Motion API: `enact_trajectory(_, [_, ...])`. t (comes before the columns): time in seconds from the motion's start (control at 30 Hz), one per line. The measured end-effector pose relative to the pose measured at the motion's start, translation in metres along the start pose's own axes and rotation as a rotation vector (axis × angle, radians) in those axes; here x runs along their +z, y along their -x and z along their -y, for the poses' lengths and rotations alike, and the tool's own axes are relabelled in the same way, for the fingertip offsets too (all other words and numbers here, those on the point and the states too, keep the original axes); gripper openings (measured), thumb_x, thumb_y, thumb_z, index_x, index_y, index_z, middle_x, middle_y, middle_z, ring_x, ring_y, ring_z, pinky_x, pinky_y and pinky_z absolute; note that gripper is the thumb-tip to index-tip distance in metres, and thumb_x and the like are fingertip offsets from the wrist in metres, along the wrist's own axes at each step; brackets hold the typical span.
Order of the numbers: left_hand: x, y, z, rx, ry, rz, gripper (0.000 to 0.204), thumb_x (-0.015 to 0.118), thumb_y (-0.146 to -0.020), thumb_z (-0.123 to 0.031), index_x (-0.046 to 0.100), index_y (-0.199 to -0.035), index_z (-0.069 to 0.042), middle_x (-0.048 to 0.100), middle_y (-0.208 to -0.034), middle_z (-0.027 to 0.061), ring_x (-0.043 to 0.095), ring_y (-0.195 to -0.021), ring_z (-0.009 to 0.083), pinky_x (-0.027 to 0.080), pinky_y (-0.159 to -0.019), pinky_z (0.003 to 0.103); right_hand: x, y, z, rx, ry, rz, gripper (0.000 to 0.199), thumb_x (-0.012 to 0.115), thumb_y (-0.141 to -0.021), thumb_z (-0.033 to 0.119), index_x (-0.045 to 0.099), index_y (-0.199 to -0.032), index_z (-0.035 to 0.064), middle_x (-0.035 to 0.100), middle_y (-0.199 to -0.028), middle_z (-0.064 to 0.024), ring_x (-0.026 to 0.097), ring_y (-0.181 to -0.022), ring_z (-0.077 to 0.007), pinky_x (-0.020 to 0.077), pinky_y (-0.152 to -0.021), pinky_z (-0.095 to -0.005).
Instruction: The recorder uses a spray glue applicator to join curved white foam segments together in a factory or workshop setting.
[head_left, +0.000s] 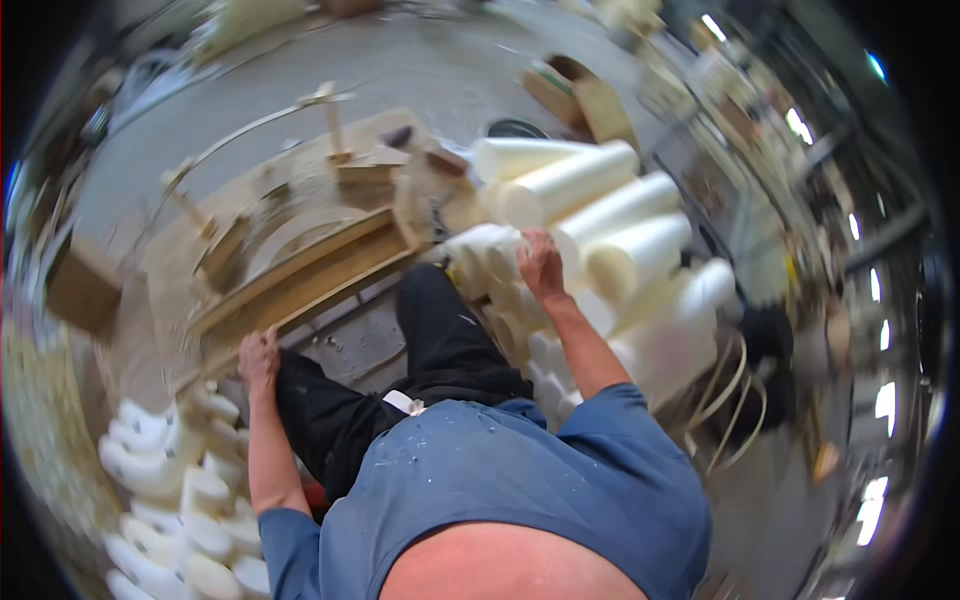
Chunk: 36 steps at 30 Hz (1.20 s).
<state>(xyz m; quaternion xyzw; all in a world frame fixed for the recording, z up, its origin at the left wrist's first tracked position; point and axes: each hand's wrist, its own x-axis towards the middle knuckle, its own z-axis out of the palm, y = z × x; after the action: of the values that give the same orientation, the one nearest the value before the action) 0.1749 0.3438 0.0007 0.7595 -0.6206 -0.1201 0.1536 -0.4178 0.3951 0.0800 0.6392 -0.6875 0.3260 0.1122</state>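
Note:
My left hand (258,357), fingers curled, is at the near left end of a long wooden trough (300,275). Whether it grips the trough's edge or something small, I cannot make out. My right hand (541,265) is over a stack of thick white cylinders (640,250) on the right. Its fingers are bent in against the stack, and what they hold, if anything, is hidden. The cylinders look smooth, with round flat ends facing me. Below my left hand lies a pile of curved white pieces (150,460). Blur softens the picture.
A thin curved rail on wooden posts (330,120) stands beyond the trough. Brown cardboard boxes are at the far side (600,105) and far left (82,288). Loops of pale strap (725,405) hang right of the stack. My legs (450,325) straddle the near side.

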Motion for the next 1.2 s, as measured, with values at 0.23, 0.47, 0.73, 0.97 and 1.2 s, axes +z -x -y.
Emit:
enact_trajectory(0.23, [0.019, -0.004, -0.004, 0.006, 0.027, 0.019, 0.044, 0.061, -0.099, -0.049, 0.073, -0.102, -0.007, 0.067, -0.109, 0.0173, 0.064, -0.108, 0.0375, 0.049, -0.092, 0.05, -0.16, 0.012, -0.072, 0.059, 0.284, -0.445, 0.028, 0.068, -0.093, 0.007, 0.065, -0.121, 0.0035, 0.071, -0.114, -0.0166, 0.069, -0.106, -0.0359, 0.0562, -0.093, -0.0422])
enact_trajectory(0.47, [0.037, -0.017, 0.006, -0.002, 0.033, 0.063, 0.041, 0.064, -0.098, -0.046, 0.074, -0.102, -0.007, 0.068, -0.105, 0.0171, 0.065, -0.103, 0.0363, 0.05, -0.091, 0.047, -0.258, -0.011, -0.155, 0.699, 0.316, -0.513, 0.038, 0.066, -0.098, 0.037, 0.071, -0.12, 0.0072, 0.075, -0.114, -0.0149, 0.073, -0.104, -0.0336, 0.0578, -0.087, -0.0447])
enact_trajectory(0.73, [0.042, -0.021, 0.007, 0.001, 0.027, 0.053, 0.045, 0.062, -0.098, -0.048, 0.075, -0.103, -0.005, 0.069, -0.108, 0.0183, 0.066, -0.104, 0.0364, 0.05, -0.092, 0.047, -0.184, 0.023, -0.229, 1.308, 0.219, 0.053, 0.126, 0.076, -0.072, 0.073, 0.021, -0.161, 0.0019, 0.042, -0.152, -0.0339, 0.051, -0.136, -0.049, 0.0465, -0.111, -0.0528])
enact_trajectory(0.97, [0.043, -0.017, 0.015, -0.029, 0.041, 0.048, 0.046, 0.062, -0.099, -0.048, 0.074, -0.104, -0.005, 0.069, -0.107, 0.0185, 0.066, -0.103, 0.0359, 0.05, -0.092, 0.047, -0.196, 0.046, -0.207, 1.293, -0.141, -0.354, 0.12, 0.086, -0.069, 0.048, 0.025, -0.159, -0.003, 0.047, -0.148, -0.0347, 0.057, -0.128, -0.0486, 0.0502, -0.108, -0.0493])
enact_trajectory(1.2, [0.046, -0.017, 0.021, -0.03, 0.129, 0.041, 0.04, 0.065, -0.098, -0.045, 0.074, -0.105, -0.007, 0.07, -0.106, 0.0178, 0.067, -0.1, 0.0357, 0.051, -0.089, 0.047, -0.218, 0.083, -0.126, 0.767, -0.811, -0.573, 0.087, 0.074, -0.087, 0.028, 0.035, -0.156, -0.0067, 0.051, -0.15, -0.0242, 0.057, -0.13, -0.0339, 0.0448, -0.111, -0.0401])
